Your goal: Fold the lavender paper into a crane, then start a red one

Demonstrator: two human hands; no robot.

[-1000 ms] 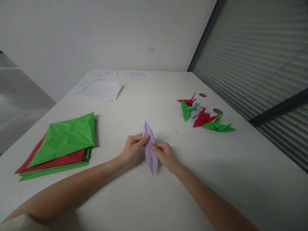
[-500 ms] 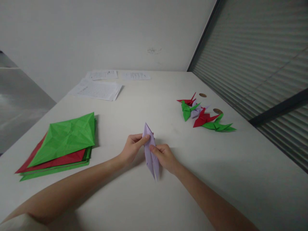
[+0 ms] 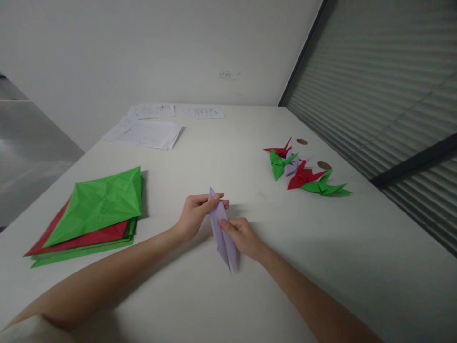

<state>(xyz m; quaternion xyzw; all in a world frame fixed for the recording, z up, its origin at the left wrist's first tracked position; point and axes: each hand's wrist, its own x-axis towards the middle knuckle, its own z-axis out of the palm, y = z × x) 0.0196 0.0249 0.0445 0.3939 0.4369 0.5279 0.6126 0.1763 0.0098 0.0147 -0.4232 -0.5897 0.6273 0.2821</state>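
Observation:
A narrow folded piece of lilac paper [image 3: 222, 233] lies lengthwise on the white table [image 3: 357, 257], pointed at both ends. My left hand [image 3: 194, 215] pinches its far tip between thumb and fingers. My right hand [image 3: 243, 237] presses on its middle and right edge with closed fingers. Both forearms reach in from the bottom of the picture.
A stack of creased green and red paper squares [image 3: 94, 209] lies to the left. Several finished folded cranes [image 3: 303, 174] in red, green and lilac sit at the right, with two brown discs [image 3: 323, 165] beside them. Printed white sheets [image 3: 144, 132] lie at the far side.
The lilac paper has shifted slightly toward me. My left hand has slid up to its far tip, and my right hand has moved down along its middle.

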